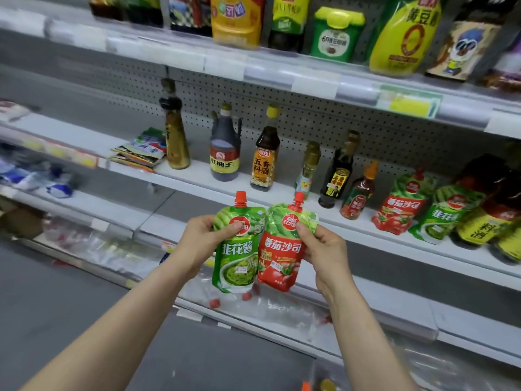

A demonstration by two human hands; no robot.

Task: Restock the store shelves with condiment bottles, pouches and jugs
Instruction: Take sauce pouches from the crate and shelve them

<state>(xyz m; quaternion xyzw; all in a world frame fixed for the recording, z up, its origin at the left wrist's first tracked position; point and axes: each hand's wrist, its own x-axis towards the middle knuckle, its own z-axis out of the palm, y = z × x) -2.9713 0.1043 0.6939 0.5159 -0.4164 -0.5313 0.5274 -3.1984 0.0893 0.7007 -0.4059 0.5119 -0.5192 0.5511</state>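
Left grip (pixel 201 244) is clamped on the top edge of a green glossy plastic spouted pouch with a red screw cap (pixel 236 258), thumb pressed on the front by the round logo. Right grip (pixel 324 249) is pinching the top corner of a red tomato-print pouch of the same shape (pixel 282 258). The two pouches hang upright between the grips, edges touching. They're up in the air and not resting on anything.

My read: this is the carry-in step, with nothing set down yet. Just beyond the grips is the white flat middle shelf (pixel 197 179). Up and to the right of the right grip, a matching red pouch (pixel 400 204) and green pouch (pixel 445 213) already stand side by side. I'd guess that's where these belong, so the next move is a reach up and right, red to red and green to green.

On materials, the pouches are soft crinkly film, puffed lower down and flat at the top, with a hard little spout. They'll probably flop, so each wants planting on its base, maybe leaning on a neighbour.

Straight past the grips stand rigid bottles: a dark handled jug with a red label (pixel 224 153) and a tall amber bottle with a yellow cap (pixel 265 159), in front of a grey perforated back panel (pixel 324 119).
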